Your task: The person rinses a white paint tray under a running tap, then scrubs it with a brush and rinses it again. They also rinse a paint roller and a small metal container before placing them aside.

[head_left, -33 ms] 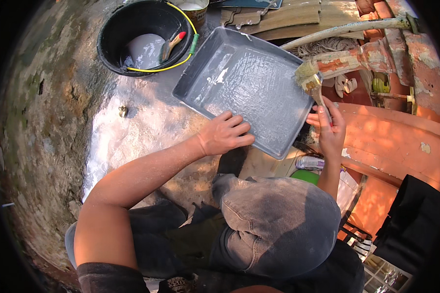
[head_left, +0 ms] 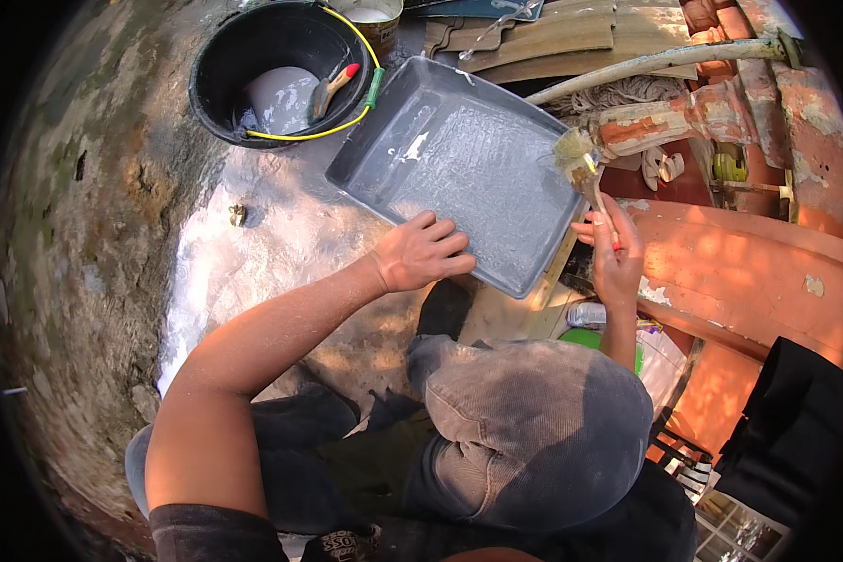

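A grey paint tray point(head_left: 459, 159) with a thin film of white paint lies tilted on the wet ground in front of me. My left hand point(head_left: 421, 253) grips its near edge, fingers curled over the rim. My right hand point(head_left: 616, 258) holds a paint brush point(head_left: 581, 161) by its red handle. The brush's pale, paint-laden bristles sit at the tray's right rim. My bent knee point(head_left: 534, 421) in grey trousers is just below both hands.
A black bucket point(head_left: 253, 66) with a yellow wire handle, white paint and a second brush point(head_left: 332, 84) stands at the upper left. Orange-painted boards point(head_left: 749, 267) and a white pipe point(head_left: 646, 61) fill the right side. Mossy rough ground point(head_left: 84, 234) lies to the left.
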Demonstrator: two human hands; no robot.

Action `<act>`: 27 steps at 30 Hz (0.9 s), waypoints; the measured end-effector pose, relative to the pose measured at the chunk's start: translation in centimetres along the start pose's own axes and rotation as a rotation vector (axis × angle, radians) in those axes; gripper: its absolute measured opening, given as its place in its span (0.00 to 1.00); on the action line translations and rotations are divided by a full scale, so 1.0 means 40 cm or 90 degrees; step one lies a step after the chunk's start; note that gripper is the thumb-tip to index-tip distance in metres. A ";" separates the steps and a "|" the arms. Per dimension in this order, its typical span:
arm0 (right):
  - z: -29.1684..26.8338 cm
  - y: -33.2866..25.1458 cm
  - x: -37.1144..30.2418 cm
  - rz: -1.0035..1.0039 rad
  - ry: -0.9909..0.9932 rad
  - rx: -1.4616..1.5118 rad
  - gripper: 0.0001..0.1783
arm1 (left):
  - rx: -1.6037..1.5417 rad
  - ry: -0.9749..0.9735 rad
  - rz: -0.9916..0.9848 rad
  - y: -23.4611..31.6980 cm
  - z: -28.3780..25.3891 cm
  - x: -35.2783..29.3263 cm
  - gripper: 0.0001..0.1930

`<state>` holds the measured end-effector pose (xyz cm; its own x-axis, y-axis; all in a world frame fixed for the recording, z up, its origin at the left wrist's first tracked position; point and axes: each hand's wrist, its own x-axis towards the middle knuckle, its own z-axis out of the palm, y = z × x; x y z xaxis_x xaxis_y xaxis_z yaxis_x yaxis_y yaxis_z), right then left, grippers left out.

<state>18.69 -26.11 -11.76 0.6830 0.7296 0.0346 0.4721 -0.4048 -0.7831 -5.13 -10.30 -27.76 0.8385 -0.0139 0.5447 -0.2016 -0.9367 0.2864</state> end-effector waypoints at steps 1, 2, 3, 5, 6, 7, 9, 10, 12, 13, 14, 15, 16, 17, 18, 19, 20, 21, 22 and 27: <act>0.039 0.005 -0.014 -0.061 -0.028 -0.111 0.18 | 0.025 -0.008 0.002 -0.033 0.021 -0.036 0.07; 0.081 0.008 -0.013 -0.064 -0.069 -0.123 0.18 | 0.050 -0.019 0.002 -0.063 0.043 -0.064 0.06; 0.120 0.007 -0.017 -0.063 -0.113 -0.137 0.18 | 0.060 -0.049 0.003 -0.085 0.067 -0.087 0.07; 0.248 -0.021 0.052 -0.218 -0.153 -0.137 0.16 | 0.084 -0.119 0.005 -0.131 0.090 -0.146 0.07; 0.293 -0.047 0.105 -0.210 -0.198 -0.195 0.13 | 0.085 -0.214 -0.040 -0.148 0.112 -0.163 0.10; 0.338 -0.066 0.173 -0.203 -0.241 -0.250 0.11 | 0.097 -0.201 -0.098 -0.156 0.129 -0.180 0.11; 0.439 -0.052 0.317 -0.394 -0.195 -0.423 0.09 | 0.118 -0.180 -0.220 -0.156 0.150 -0.203 0.14; 0.488 -0.038 0.387 -0.420 -0.195 -0.487 0.10 | 0.171 -0.264 -0.257 -0.151 0.154 -0.187 0.29; 0.585 0.024 0.508 -0.462 -0.216 -0.572 0.13 | 0.072 -0.176 -0.318 -0.126 0.120 -0.129 0.48; 0.643 0.057 0.534 -0.486 -0.242 -0.581 0.14 | 0.027 -0.138 -0.354 -0.113 0.103 -0.119 0.58; 0.692 0.086 0.533 -0.485 -0.275 -0.551 0.14 | 0.028 -0.134 -0.393 -0.106 0.107 -0.117 0.64; 0.729 0.112 0.537 -0.483 -0.304 -0.525 0.14 | 0.027 -0.128 -0.428 -0.107 0.123 -0.106 0.71; 0.760 0.130 0.532 -0.475 -0.338 -0.499 0.14 | 0.022 -0.125 -0.464 -0.102 0.138 -0.104 0.78; 0.787 0.127 0.472 -0.457 -0.387 -0.435 0.14 | 0.007 -0.161 -0.489 -0.096 0.141 -0.119 0.77; 0.791 0.116 0.386 -0.442 -0.435 -0.369 0.14 | -0.004 -0.196 -0.515 -0.093 0.135 -0.136 0.77; 0.778 0.125 0.315 -0.526 -0.449 -0.364 0.15 | -0.013 -0.226 -0.537 -0.095 0.128 -0.143 0.76; 0.756 0.145 0.288 -0.605 -0.453 -0.369 0.15 | -0.013 -0.278 -0.546 -0.094 0.116 -0.130 0.76; 0.731 0.140 0.312 -0.571 -0.441 -0.367 0.15 | -0.010 -0.274 -0.544 -0.091 0.114 -0.132 0.75; 0.679 0.135 0.352 -0.538 -0.430 -0.363 0.15 | -0.007 -0.271 -0.543 -0.088 0.113 -0.132 0.75; 0.619 0.167 0.541 -0.402 -0.281 -0.487 0.14 | 0.003 -0.305 -0.530 -0.110 0.118 -0.060 0.74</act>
<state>22.85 0.61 -31.61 0.0070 0.9987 -0.0508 0.9947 -0.0122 -0.1023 -3.87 -7.78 -34.03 0.8303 0.5151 -0.2128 0.5528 -0.7124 0.4323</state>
